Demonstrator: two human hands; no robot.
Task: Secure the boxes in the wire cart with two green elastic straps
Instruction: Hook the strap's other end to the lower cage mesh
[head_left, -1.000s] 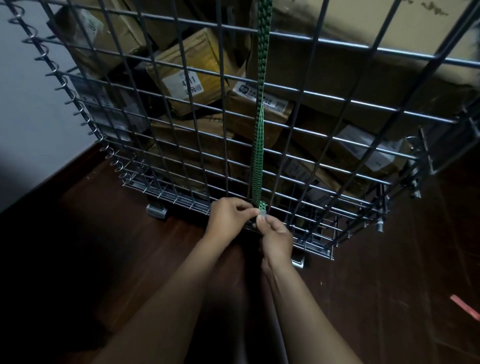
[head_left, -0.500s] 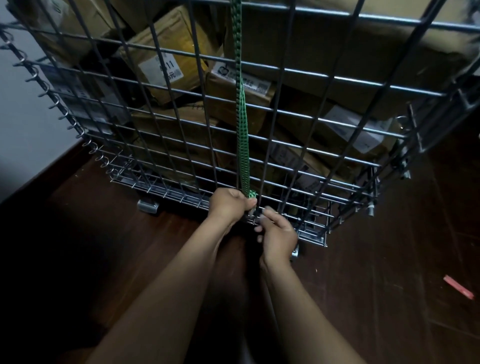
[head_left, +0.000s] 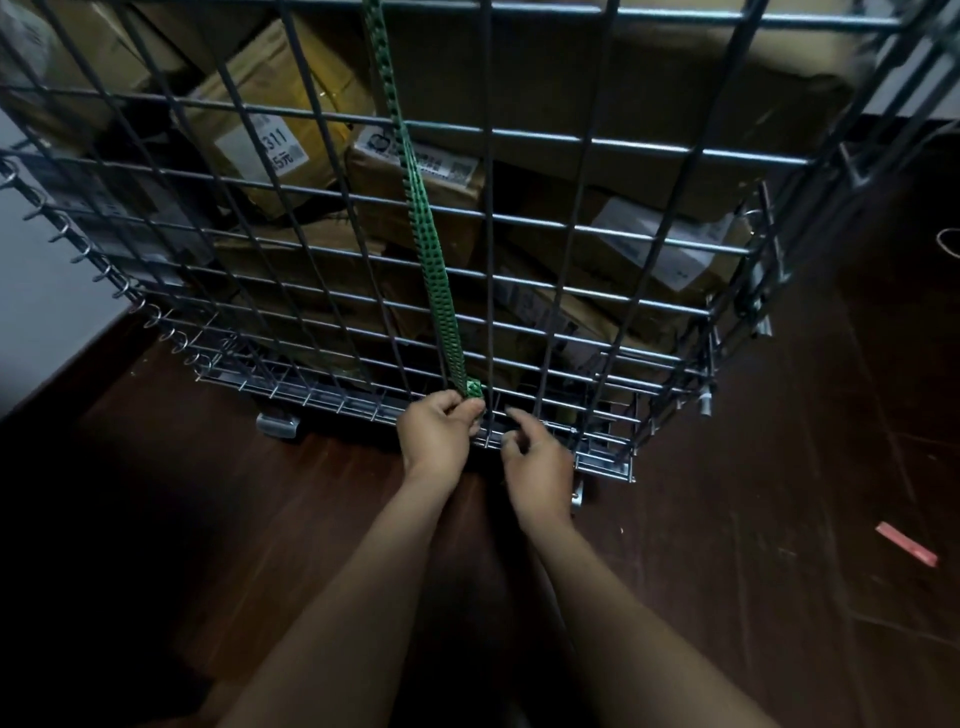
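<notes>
A green elastic strap (head_left: 426, 244) runs taut down the outside of the wire cart (head_left: 644, 145), from the top of the view to the cart's bottom edge. My left hand (head_left: 439, 434) pinches the strap's lower end against the bottom wires. A short way to the right, my right hand (head_left: 535, 460) hovers with loosely curled fingers and holds nothing. Brown cardboard boxes (head_left: 291, 119) with white labels fill the cart behind the mesh. Only one strap is in view.
The cart stands on a dark wooden floor (head_left: 779, 519). A metal foot (head_left: 278, 425) shows under its left side. A white wall (head_left: 47, 312) is at the left. A small red strip (head_left: 906, 543) lies on the floor at the right.
My right hand has let go of the strap's end and drawn back to the right. My left hand keeps hold of the strap at the bottom wires. The view has shifted slightly.
</notes>
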